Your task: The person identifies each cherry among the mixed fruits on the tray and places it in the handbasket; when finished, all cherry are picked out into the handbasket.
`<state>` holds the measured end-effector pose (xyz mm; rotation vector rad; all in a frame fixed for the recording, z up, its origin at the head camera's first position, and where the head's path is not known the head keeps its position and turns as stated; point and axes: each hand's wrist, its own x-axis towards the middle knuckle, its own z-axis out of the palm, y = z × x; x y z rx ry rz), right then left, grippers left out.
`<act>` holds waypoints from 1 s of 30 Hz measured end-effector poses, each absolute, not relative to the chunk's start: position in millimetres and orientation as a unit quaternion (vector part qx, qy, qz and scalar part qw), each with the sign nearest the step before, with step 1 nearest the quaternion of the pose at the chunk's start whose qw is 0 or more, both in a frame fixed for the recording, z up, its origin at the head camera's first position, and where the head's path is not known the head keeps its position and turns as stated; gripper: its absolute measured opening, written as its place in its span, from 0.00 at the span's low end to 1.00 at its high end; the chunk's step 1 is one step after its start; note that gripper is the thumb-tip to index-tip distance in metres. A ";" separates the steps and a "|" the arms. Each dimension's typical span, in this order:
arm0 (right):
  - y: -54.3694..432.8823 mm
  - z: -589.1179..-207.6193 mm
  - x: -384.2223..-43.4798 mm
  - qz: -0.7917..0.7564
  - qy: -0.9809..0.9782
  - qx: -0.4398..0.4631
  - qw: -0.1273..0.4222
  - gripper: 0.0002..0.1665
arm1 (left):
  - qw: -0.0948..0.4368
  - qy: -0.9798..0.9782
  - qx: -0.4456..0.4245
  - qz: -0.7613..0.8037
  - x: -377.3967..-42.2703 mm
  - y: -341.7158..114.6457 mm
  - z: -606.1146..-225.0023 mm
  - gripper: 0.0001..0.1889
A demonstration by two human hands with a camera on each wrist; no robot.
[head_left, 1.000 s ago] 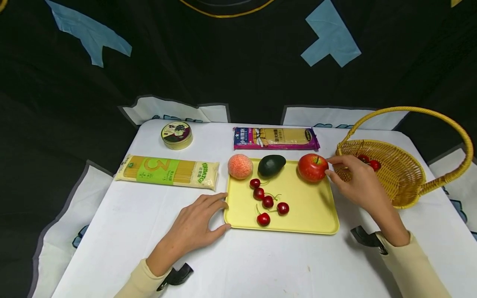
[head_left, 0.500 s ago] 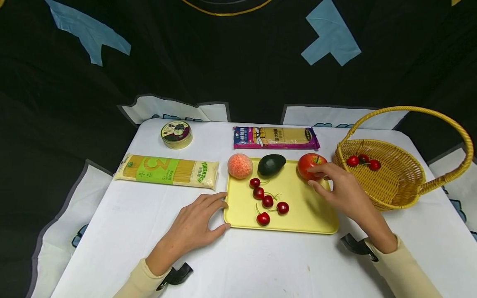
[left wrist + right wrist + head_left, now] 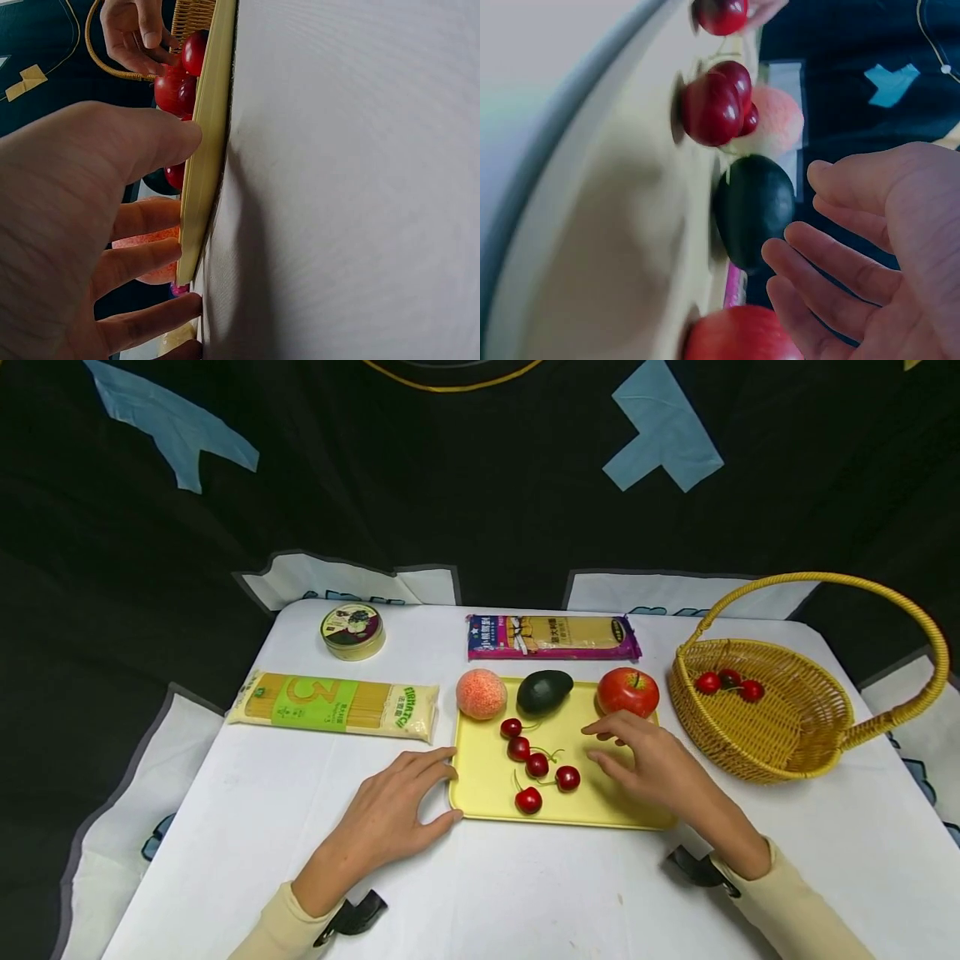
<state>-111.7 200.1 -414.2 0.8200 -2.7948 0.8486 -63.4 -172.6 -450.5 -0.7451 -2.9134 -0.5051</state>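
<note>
A yellow tray carries several red cherries, a dark green avocado, a red apple and a pinkish peach. My left hand touches the tray's left edge, thumb at the near corner and fingers spread, as the left wrist view shows too. Above the tray's right half hovers my right hand, fingers loosely bent with nothing between them, to the right of the cherries and in front of the apple. In the right wrist view the right fingers stand apart from the fruit.
A yellow wicker basket with a tall handle stands to the right, with 3 cherries inside. Behind the tray lies a purple pasta packet. On the left are a green-labelled spaghetti packet and a round tin.
My right hand has moved left and nearer, from the gap between the apple and basket to over the tray by the cherries. A cherry in the basket came into sight. The left hand stays put.
</note>
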 end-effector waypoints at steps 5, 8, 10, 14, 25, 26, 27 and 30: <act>193.2 -418.9 -107.7 0.287 -0.915 0.283 0.030 0.16 | 0.046 -0.955 -0.241 -0.168 -64.1 -173.3 -450.1 0.24; 189.3 -421.1 -105.2 0.287 -0.912 0.294 0.020 0.14 | 0.047 -0.955 -0.240 -0.169 -63.7 -173.2 -450.4 0.24; 186.7 -422.6 -103.3 0.281 -0.911 0.301 0.016 0.13 | 0.048 -0.955 -0.241 -0.169 -62.8 -173.2 -451.0 0.24; 182.3 -425.2 -98.7 0.271 -0.910 0.315 0.002 0.13 | 0.049 -0.955 -0.239 -0.170 -59.3 -174.0 -452.9 0.25; 179.5 -432.8 -95.7 0.266 -0.902 0.339 -0.033 0.13 | 0.053 -0.954 -0.239 -0.173 -58.6 -173.7 -454.8 0.25; 179.6 -433.2 -96.3 0.266 -0.902 0.339 -0.034 0.13 | 0.055 -0.953 -0.240 -0.174 -59.3 -173.6 -454.4 0.25; 179.9 -433.7 -96.9 0.265 -0.902 0.340 -0.035 0.13 | 0.057 -0.953 -0.241 -0.174 -59.9 -173.4 -454.2 0.25; 180.5 -433.9 -98.2 0.263 -0.901 0.342 -0.038 0.13 | 0.063 -0.952 -0.246 -0.172 -61.8 -173.0 -453.6 0.25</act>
